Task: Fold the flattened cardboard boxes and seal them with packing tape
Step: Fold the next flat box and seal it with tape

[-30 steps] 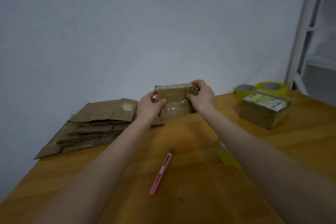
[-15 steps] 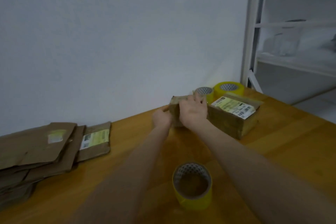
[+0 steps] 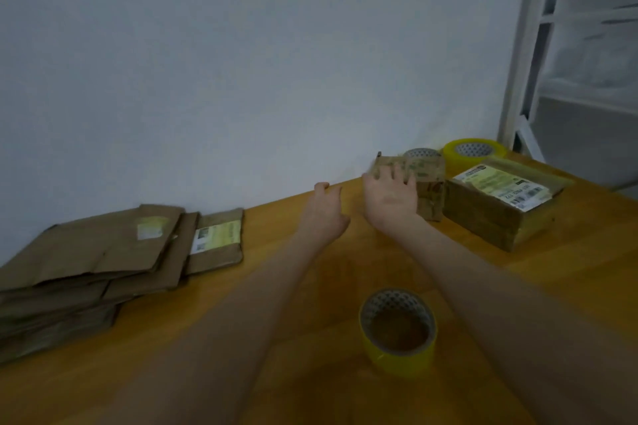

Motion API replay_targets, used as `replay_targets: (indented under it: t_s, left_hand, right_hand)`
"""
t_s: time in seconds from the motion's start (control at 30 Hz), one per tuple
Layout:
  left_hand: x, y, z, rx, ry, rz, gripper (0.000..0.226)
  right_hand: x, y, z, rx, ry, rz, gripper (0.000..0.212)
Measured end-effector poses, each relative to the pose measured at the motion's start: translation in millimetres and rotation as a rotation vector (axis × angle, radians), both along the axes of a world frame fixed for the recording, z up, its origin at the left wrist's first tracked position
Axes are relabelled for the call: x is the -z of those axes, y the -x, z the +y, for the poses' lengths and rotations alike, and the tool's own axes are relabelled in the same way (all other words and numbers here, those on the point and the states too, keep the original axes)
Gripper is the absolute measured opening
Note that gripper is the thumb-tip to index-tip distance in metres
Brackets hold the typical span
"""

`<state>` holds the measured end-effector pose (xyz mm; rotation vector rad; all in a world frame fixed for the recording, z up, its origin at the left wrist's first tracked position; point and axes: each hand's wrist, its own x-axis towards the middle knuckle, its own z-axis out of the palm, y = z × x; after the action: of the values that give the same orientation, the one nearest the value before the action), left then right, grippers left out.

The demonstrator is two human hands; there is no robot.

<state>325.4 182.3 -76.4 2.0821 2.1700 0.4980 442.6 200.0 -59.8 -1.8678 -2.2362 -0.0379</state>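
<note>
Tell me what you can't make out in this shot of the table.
- Small box: left face hidden by the right hand, head view.
- Label on the big box: print too small.
- Flat cardboard stack: cut off at left edge.
- Grey roll: mostly behind the small box.

Three tape rolls (image 3: 397, 329) (image 3: 474, 152) (image 3: 422, 153), two folded boxes (image 3: 419, 185) (image 3: 500, 202), perhaps six flattened boxes (image 3: 100, 266)

White shelf frame (image 3: 524, 45), wooden table (image 3: 569, 286)
</note>
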Motion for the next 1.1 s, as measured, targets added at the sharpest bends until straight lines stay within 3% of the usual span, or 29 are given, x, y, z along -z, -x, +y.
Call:
replay_targets:
  t_s: [0.2, 0.3, 0.57, 0.77, 0.9, 1.1]
  left_hand:
    - [-16.7, 62.4, -73.8, -0.049, -0.036, 0.274, 0.06]
    - [-18.4, 98.1, -109.7, -0.107, -0.022, 0.308, 0.056]
    - [-11.4, 206.3, -166.9, -0.319, -0.011, 0.323, 0.056]
    - [-5.4, 291.4, -179.2, -0.534, 0.034, 0.276, 0.067]
    - [14.0, 316.4, -181.0, -0.556, -0.01, 0.263, 0.054]
    - [16.0, 315.1, -181.4, -0.55, -0.234, 0.164, 0.039]
  right_hand:
    - [-5.3, 55.2, -46.9, -0.165, -0.069, 0.114, 0.05]
    - [-6.2, 92.3, -74.2, -0.265, -0.057, 0.187, 0.051]
    - [7.9, 189.4, -104.9, -0.354, 0.232, 0.361, 0.046]
    - [14.2, 271.2, -109.9, -0.344, 0.51, 0.792, 0.044]
    - [23.9, 313.0, -102.2, -0.212, 0.796, 1.162, 0.03]
    - [17.4, 321.1, -101.3, -0.115, 0.905, 1.355, 0.015]
